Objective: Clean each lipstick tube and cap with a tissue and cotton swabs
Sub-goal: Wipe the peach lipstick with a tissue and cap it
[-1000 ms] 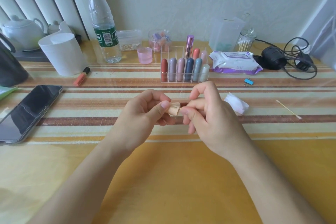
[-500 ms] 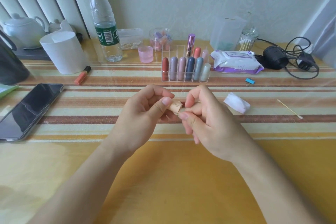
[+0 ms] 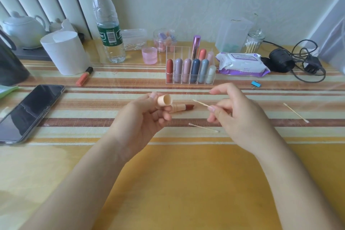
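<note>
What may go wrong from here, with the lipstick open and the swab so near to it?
1. The lipstick tube has its red stick bare, pointing at the cotton swab pinched in the right hand; a careless move may smear it.
2. The left hand holds the cap only with fingertips, so it might slip.
3. A spare swab lies below the right hand and may be brushed away.

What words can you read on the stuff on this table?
"non": white letters on the bottle label; the start of the word curves out of sight.
Barcode numbers and small print on that label: too small to read.
Print on the wipes pack: too blurred to read.
No other readable text shows.
</note>
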